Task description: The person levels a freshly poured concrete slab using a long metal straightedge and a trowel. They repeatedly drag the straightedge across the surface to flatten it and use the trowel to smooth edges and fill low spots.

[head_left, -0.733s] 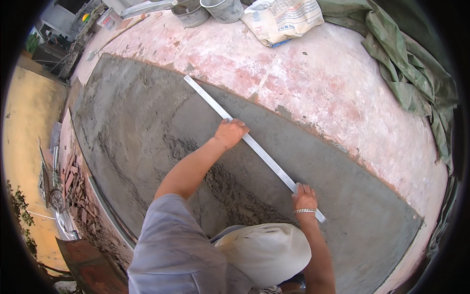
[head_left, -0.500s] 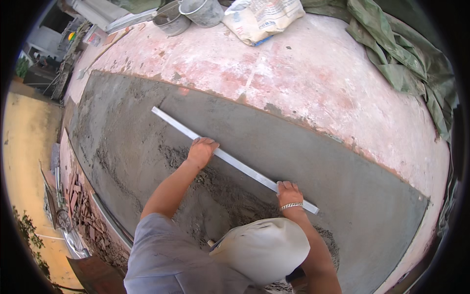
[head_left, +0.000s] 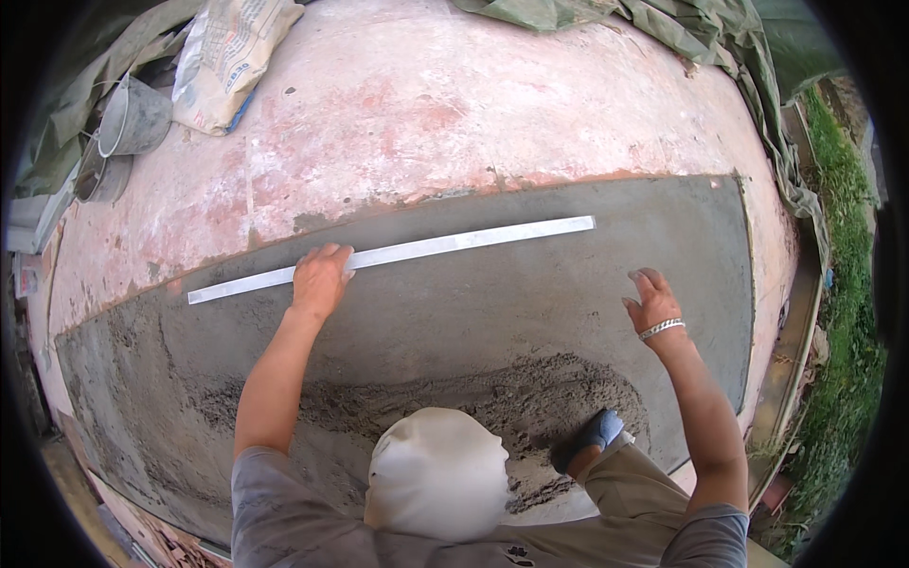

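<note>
A long, light metal straightedge (head_left: 473, 239) lies across the grey wet mortar bed (head_left: 530, 293), its right end slightly farther away than its left. My left hand (head_left: 322, 278) is closed over it, left of its middle. My right hand (head_left: 655, 305), with a chain bracelet at the wrist, is off the bar, to the right of and nearer than its right end. Its fingers are apart and a little bent, holding nothing. Smooth mortar surrounds the bar, while rough, crumbly mortar (head_left: 454, 388) lies in a band closer to me.
Beyond the mortar stretches a worn pinkish floor (head_left: 379, 142). At the far left are a printed sack (head_left: 232, 66) and two buckets (head_left: 137, 118). Green tarpaulin (head_left: 653, 28) lies along the far edge, grass (head_left: 843, 331) at the right. My shoe (head_left: 587, 440) is beside the rough mortar.
The view has turned to the right. My right hand has let go of the straightedge and moved away to its right. My left hand still grips the bar.
</note>
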`<action>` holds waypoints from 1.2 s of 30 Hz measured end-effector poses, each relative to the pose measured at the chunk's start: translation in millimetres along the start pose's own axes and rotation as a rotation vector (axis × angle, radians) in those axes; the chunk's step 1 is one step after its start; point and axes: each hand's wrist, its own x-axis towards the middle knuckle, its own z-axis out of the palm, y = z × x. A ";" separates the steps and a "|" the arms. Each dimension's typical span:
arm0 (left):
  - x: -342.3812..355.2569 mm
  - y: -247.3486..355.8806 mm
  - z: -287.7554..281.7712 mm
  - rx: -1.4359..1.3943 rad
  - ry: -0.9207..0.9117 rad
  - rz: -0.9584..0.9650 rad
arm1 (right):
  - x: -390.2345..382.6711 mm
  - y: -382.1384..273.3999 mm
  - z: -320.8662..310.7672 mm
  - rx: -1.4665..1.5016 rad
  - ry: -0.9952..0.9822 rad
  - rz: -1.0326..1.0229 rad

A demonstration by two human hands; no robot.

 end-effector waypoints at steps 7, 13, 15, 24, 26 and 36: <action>82.7 62.1 35.9 -0.033 -0.027 0.105 | -218.7 165.2 -11.5 -0.030 -0.428 0.685; 125.7 192.4 73.9 -0.116 -0.064 0.316 | -446.4 174.7 44.9 0.085 -0.617 1.100; 133.9 242.0 88.2 -0.137 -0.085 0.387 | -502.2 147.5 69.6 0.172 -0.640 1.138; 81.1 425.1 150.1 -0.153 -0.240 0.698 | -386.4 33.1 250.6 0.445 -0.472 1.104; 59.8 436.5 154.4 -0.140 -0.268 0.766 | -325.9 37.5 273.6 0.408 -0.409 1.039; -20.9 403.4 131.1 -0.144 -0.550 0.795 | -254.5 65.1 296.4 0.395 -0.258 1.117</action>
